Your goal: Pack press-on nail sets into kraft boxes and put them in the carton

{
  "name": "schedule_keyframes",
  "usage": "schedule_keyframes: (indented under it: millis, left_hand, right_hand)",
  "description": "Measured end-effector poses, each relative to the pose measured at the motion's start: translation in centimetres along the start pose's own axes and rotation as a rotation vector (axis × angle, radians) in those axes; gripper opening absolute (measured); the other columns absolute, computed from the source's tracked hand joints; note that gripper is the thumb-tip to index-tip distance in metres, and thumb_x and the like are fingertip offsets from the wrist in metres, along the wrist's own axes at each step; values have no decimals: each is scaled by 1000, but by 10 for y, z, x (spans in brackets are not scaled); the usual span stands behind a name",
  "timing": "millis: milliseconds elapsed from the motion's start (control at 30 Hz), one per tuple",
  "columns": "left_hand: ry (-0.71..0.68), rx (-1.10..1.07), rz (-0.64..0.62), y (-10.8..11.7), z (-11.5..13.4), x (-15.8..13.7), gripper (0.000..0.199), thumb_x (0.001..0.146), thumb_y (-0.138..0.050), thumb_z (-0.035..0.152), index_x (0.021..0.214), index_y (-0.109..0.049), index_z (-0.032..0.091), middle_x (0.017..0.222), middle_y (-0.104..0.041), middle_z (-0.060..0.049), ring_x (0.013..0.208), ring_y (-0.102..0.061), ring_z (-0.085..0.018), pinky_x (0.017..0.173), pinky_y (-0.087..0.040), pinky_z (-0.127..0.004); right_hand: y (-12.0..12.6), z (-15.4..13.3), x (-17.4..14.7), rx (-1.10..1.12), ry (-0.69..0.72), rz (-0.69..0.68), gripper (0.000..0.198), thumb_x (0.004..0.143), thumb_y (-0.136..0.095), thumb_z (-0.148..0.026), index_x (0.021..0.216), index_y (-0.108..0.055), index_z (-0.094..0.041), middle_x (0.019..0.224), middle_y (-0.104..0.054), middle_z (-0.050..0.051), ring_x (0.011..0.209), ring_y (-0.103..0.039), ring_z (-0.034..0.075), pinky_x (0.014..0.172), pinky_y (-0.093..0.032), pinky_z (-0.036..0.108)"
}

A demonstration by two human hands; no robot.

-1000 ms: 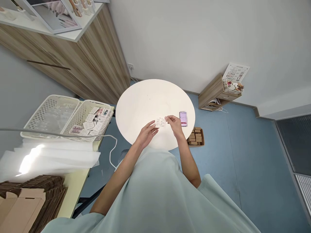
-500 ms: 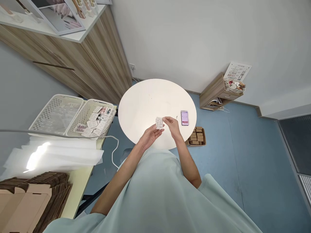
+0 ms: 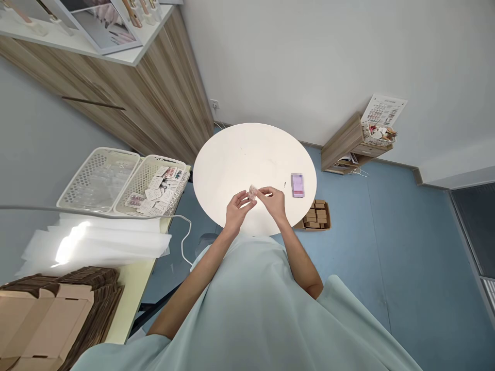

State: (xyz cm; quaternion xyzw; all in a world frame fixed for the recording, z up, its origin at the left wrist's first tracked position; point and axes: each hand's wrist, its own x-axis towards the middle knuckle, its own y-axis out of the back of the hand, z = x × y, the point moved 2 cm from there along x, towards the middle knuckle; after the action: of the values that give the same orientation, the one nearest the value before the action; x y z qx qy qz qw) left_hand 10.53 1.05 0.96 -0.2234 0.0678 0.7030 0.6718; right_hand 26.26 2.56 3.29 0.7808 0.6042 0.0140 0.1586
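Over the near part of the white round table (image 3: 232, 165), a small printed card (image 3: 252, 192) is held up, turned at an angle, its print blurred. My right hand (image 3: 273, 202) pinches its right side between thumb and fingers. Close on the left is my left hand (image 3: 235, 210), its fingers and thumb apart around the card's lower left edge; whether they touch it is hard to tell. A phone (image 3: 297, 185) with a lit, pixelated screen lies on the table to the right of my hands.
Left, a side table (image 3: 133, 293) bears a basket of similar cards (image 3: 181, 189), a basket of clear plastic packs (image 3: 65, 193), white sheets (image 3: 127, 239) and flattened cardboard boxes (image 3: 50, 319). A carton of small brown boxes (image 3: 328, 219) sits on the floor. A white cable (image 3: 185, 239) hangs nearby.
The card has turned from facing me to a slant. My left hand has shifted from lying under it, palm up, to its left side, fingers curled. The view has shifted slightly.
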Motion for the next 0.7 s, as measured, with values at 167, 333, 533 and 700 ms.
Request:
schedule_keyframes:
  millis: [167,333,533,700]
  left_hand:
    - [-31,31,29,4,0,-2,67,74,-97,43,132,-69,23,147,-68,-15,127,-71,-32,110,-55,-48]
    - [-9,-27,39,13,3,0,64,78,-92,54,128,-72,21,114,-78,-11,105,-75,-26,103,-56,-45]
    - [18,-45,39,14,0,0,62,71,-97,55,118,-77,20,98,-76,-6,89,-72,-20,95,-56,-40]
    - [57,-35,40,16,-4,0,56,73,-94,63,105,-79,20,101,-75,-7,82,-69,-17,87,-56,-36]
  right_hand:
    - [4,6,5,12,22,17,28,87,-78,-51,81,-80,-24,92,-83,5,91,-75,24,85,-56,36]
    - [16,12,16,124,41,-77,37,84,-79,-60,84,-80,-22,92,-83,5,92,-74,23,87,-56,36]
    - [20,15,18,137,56,-122,42,82,-78,-64,86,-81,-22,92,-82,5,92,-72,22,85,-56,34]
    - [19,13,16,144,73,-136,42,83,-78,-65,87,-80,-22,93,-81,5,92,-71,22,82,-56,34]
